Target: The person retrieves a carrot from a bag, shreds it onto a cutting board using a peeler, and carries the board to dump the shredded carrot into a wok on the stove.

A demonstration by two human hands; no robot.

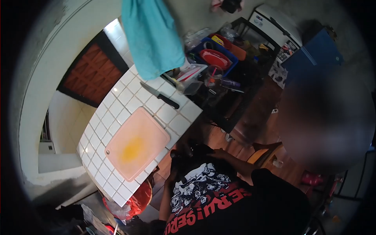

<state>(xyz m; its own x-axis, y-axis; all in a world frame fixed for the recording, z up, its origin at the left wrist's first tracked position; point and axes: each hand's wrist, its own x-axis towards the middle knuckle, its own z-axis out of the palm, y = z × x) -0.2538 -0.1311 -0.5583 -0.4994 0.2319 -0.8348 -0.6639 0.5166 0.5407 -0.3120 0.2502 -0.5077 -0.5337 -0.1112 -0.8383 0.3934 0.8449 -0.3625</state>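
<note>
My left hand (172,172) is low beside the front of my black printed shirt (203,192), its fingers lost in shadow and dark cloth. My right hand (218,153) touches the dark cloth at the other side of the shirt front; its fingers do not show clearly. Whether either hand holds anything cannot be made out. Nearest to them, on the white tiled counter (98,156), lies a pink cutting board (150,129) with a yellow stain in its middle. A knife (168,101) with a black handle rests beyond the board, near the counter's corner.
A teal cloth (152,39) hangs over the counter's far end. Beside it are a clear plastic container (192,84) and a blue crate (233,64) with a red plate (214,58). Red plastic (135,201) shows below the counter. A large blurred shape covers the right side.
</note>
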